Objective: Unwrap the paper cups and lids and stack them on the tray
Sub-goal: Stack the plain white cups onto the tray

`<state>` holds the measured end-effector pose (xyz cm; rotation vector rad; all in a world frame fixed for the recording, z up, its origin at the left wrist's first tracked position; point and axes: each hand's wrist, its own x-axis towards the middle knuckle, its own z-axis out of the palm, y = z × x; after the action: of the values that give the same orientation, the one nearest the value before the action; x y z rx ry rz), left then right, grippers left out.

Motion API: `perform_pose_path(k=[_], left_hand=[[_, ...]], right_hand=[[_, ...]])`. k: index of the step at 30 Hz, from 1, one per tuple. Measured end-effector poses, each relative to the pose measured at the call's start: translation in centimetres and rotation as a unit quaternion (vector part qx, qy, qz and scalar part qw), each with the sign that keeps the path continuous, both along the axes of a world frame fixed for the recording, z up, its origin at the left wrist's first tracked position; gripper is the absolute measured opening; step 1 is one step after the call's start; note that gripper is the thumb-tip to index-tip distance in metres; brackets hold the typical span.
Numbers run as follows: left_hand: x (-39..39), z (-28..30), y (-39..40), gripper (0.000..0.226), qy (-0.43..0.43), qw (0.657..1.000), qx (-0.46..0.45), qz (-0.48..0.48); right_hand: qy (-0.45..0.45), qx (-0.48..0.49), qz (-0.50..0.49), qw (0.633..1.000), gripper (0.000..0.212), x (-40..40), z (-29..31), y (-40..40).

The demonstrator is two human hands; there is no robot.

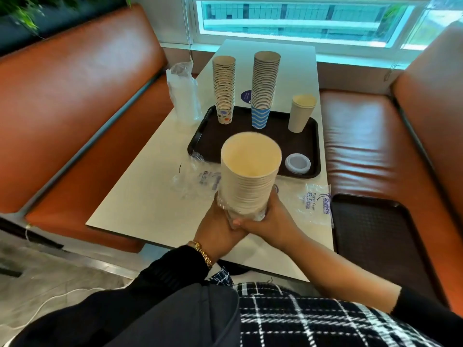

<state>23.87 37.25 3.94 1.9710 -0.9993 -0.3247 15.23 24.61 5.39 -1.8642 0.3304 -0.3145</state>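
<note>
Above the surface [140, 201], your left hand [220, 229] and right hand [270, 221] have fingers clamped on the wrapped base of a beige cup stack [248, 176]; three stacks stand on the tray [295, 144].

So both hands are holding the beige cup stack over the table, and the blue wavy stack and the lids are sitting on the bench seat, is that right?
Not quite. In the head view both hands, left hand and right hand, do hold the beige cup stack, but the blue wavy stack and the lids sit on the tray, not the bench seat.

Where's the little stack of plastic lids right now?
In the head view, the lids sit in the near right corner of the brown tray, nearer than the beige cups and right of the held cup stack.
</note>
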Motion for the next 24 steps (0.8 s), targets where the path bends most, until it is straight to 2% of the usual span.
perform_pose_path(k=[3, 9, 12, 16, 21, 24], left_hand=[[2.4, 1.4, -2.4, 0.089, -0.030, 0.999, -0.010, 0.016], [5.7, 2.1, -7.2, 0.101, 0.037, 0.999, 0.012, 0.008], [6.1, -0.1, -8.4, 0.092, 0.064, 0.996, 0.053, -0.023], [6.6, -2.2, -8.6, 0.076, 0.055, 0.986, 0.133, -0.082], [8.0, -0.8, -7.0, 0.093, 0.076, 0.979, 0.158, -0.102], [8.2, 1.1, -5.6, 0.120, 0.079, 0.985, 0.138, -0.062]], right_hand=[[-0.024, -0.023, -0.027, 0.999, 0.088, 1.7, 2.0, -2.2], [-0.004, -0.042, -0.068, 0.997, 0.098, 4.6, 2.8, -6.4], [0.032, -0.026, -0.085, 0.996, 0.104, 5.1, 0.6, -7.3], [0.065, -0.017, -0.078, 0.995, 0.092, 5.0, -2.1, -8.3], [0.049, -0.018, -0.090, 0.995, 0.092, 5.1, -3.4, -8.7], [0.046, -0.018, -0.088, 0.995, 0.091, 5.0, -3.2, -8.6]])
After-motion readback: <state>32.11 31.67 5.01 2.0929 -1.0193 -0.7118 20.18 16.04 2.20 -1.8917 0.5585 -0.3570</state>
